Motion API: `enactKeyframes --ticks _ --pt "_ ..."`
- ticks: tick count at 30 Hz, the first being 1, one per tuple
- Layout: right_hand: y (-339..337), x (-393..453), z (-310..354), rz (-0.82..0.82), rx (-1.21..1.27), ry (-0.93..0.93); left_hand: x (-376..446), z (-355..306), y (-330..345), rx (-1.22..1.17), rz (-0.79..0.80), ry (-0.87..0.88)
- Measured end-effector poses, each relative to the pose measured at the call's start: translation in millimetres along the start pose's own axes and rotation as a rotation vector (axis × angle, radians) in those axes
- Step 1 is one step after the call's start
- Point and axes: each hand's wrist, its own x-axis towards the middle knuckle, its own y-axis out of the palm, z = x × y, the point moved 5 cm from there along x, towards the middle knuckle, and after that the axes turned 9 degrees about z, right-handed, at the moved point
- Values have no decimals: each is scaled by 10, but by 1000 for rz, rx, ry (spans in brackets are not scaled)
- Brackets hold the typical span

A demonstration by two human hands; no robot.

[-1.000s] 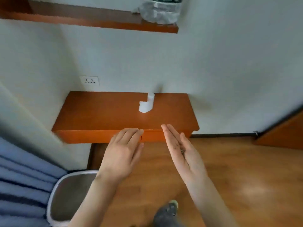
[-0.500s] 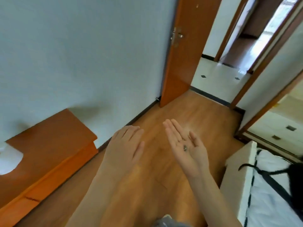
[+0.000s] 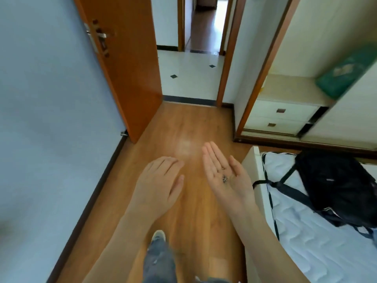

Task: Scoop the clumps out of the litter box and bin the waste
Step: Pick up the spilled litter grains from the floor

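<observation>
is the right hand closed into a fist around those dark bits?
No: the right hand lies palm up with its fingers straight, and the dark bits rest loose on the open palm.

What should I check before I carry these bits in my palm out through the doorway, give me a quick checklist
1. Right hand is palm up and flat enough to carry: ok, fingers straight.
2. Small dark bits sit in the middle of the palm, away from its edges: ok.
3. Left hand is free to help: ok, open, palm down, holding nothing.
4. Door stands open: ok, swung back against the wall.
5. Wooden floor ahead has nothing to trip on: ok as far as the tiled floor.
6. Bin and litter box within reach: cannot tell, neither is in view.
</observation>
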Motion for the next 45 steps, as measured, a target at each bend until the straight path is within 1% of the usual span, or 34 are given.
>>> enactKeyframes --ticks 4,10,13,16,20,23,28,34,39,42,45 --pt "79 789 131 -29 30 -109 775 547 131 37 3 106" --pt "493 1762 365 -42 83 -272 1997 1262 -21 40 68 231" --pt "635 2121 579 -64 89 -346 2575 1429 36 62 101 282" --pt "669 2431 900 -100 92 -430 3107 1443 227 51 138 313" --pt "554 2879 1499 -126 122 -515 3851 1357 612 19 198 411" --pt "470 3234 2053 -111 153 -551 4495 1243 942 43 249 472" --pt "537 3731 3096 -83 189 -600 5660 870 1261 95 256 533" --pt "695 4048 4283 -68 190 -717 6929 326 1508 94 277 611" --pt "516 4232 5030 -96 245 -825 7646 -49 1876 19 293 753" --pt "393 4361 5476 -99 299 -925 8102 -293 2211 -22 343 860" --pt "365 4503 5951 -107 302 -1030 8619 -588 2510 -44 355 986"
